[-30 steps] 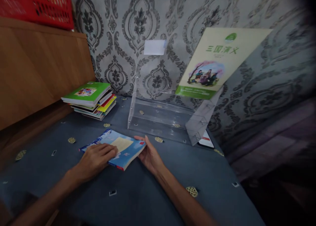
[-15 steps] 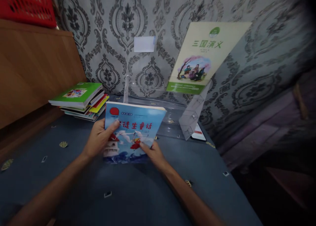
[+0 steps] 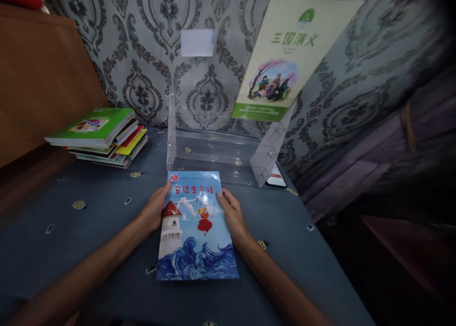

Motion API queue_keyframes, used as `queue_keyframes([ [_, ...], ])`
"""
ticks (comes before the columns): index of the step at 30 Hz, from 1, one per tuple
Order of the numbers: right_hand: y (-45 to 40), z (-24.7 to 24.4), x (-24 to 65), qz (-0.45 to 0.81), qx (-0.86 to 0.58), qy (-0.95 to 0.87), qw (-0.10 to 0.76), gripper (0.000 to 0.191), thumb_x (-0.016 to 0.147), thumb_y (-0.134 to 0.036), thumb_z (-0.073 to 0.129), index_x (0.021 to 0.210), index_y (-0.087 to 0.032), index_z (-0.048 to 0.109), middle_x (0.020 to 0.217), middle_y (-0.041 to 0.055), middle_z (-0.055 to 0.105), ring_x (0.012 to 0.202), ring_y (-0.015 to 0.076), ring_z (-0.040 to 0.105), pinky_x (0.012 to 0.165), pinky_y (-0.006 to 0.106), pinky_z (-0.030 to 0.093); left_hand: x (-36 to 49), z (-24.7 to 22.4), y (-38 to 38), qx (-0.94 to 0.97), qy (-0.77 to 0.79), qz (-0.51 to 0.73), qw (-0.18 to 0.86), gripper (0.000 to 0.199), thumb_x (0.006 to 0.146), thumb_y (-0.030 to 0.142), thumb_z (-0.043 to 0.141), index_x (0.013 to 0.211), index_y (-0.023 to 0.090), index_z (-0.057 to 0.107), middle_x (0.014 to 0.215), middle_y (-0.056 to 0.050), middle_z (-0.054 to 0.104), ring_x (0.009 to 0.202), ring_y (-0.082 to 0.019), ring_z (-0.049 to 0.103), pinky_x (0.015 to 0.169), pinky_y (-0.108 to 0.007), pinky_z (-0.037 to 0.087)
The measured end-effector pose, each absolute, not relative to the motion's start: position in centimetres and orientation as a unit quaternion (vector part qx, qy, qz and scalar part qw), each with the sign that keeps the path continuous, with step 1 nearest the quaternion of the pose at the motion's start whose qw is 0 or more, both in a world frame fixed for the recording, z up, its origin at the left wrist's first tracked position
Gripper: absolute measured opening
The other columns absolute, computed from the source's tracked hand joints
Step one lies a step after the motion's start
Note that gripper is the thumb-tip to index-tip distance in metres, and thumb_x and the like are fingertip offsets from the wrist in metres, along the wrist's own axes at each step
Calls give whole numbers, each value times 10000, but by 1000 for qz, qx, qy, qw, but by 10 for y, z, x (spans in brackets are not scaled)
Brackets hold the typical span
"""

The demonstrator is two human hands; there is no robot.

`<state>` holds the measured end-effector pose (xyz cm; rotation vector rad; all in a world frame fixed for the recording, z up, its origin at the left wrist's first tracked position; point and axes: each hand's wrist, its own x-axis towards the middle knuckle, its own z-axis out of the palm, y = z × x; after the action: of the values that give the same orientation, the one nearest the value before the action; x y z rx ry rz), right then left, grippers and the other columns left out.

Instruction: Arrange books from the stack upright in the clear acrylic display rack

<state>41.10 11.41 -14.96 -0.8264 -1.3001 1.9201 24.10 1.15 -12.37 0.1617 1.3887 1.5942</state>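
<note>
A blue picture-covered book [image 3: 199, 231] is in the middle, its front cover facing up, with red lettering, a white tower and dark blue waves. My left hand [image 3: 156, 206] grips its left edge near the top, thumb at the margin. On the opposite edge my right hand [image 3: 232, 214] holds it, thumb on the cover's border and fingers mostly hidden. Behind the book stands a clear acrylic rack [image 3: 217, 152]. A cream and green book [image 3: 281, 50] leans upright at the rack's right side.
A stack of books [image 3: 96, 136] with a green one on top lies at the left, beside a wooden cabinet [image 3: 39, 74]. A phone [image 3: 276, 177] rests by the rack's right end. A white card [image 3: 197, 43] is above the rack. A purple curtain [image 3: 370, 150] hangs at the right.
The blue book has come down and nearer to me, its cover now showing fully. Both hands have shifted to its side edges, the thumbs off the picture. My view has tilted down slightly.
</note>
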Motion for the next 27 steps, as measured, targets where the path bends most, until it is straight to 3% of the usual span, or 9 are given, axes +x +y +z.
queue_keyframes([
  [3, 120, -165, 419, 700, -343, -534, 327, 590, 688, -646, 760, 1056, -201, 642, 866, 58, 772, 731, 240, 711, 597, 310, 531, 236, -139, 9, 165, 581, 652, 458, 414, 746, 362, 791, 1065, 187, 595, 928, -51, 764, 798, -200, 734, 728, -302, 594],
  [7, 129, -177, 427, 649, -342, -599, 322, 482, 719, -564, 747, 1013, -191, 663, 815, 42, 745, 687, 200, 674, 605, 294, 505, 220, -156, 8, 281, 613, 612, 413, 608, 701, 419, 775, 1196, 198, 498, 965, -37, 724, 842, -205, 707, 752, -327, 571],
  [13, 138, -172, 436, 537, -373, -702, 282, 391, 782, -478, 663, 1010, -160, 675, 723, 16, 654, 634, 173, 603, 575, 285, 449, 193, -161, 12, 468, 704, 463, 267, 507, 779, 420, 649, 1220, 193, 545, 764, 22, 631, 630, -160, 607, 585, -273, 466],
  [18, 136, -158, 448, 348, -396, -825, 204, 254, 862, -366, 622, 1037, -194, 688, 843, 49, 689, 700, 191, 610, 639, 300, 430, 189, -161, 8, 569, 750, 314, 123, 384, 883, 383, 530, 1233, 233, 580, 866, -11, 658, 805, -210, 649, 761, -343, 500],
  [21, 130, -153, 447, 222, -399, -865, 208, 171, 898, -297, 578, 988, -197, 684, 968, 93, 674, 795, 223, 623, 678, 320, 451, 193, -162, 6, 600, 745, 283, 75, 350, 923, 358, 484, 1226, 216, 588, 1000, -58, 653, 926, -235, 640, 844, -381, 514],
  [24, 123, -146, 434, 149, -331, -899, 244, 208, 951, -258, 501, 1055, -174, 660, 1002, 123, 654, 925, 267, 612, 783, 375, 499, 199, -164, 6, 624, 732, 271, 24, 324, 952, 334, 452, 1204, 194, 600, 1105, -96, 629, 1050, -265, 603, 931, -430, 508],
  [27, 117, -136, 414, 100, -290, -914, 265, 316, 968, -233, 483, 1244, -134, 602, 1086, 159, 658, 1007, 300, 595, 868, 450, 517, 203, -166, 6, 642, 720, 265, 4, 306, 984, 310, 421, 1213, 201, 592, 1220, -104, 614, 1143, -267, 577, 1002, -450, 487],
])
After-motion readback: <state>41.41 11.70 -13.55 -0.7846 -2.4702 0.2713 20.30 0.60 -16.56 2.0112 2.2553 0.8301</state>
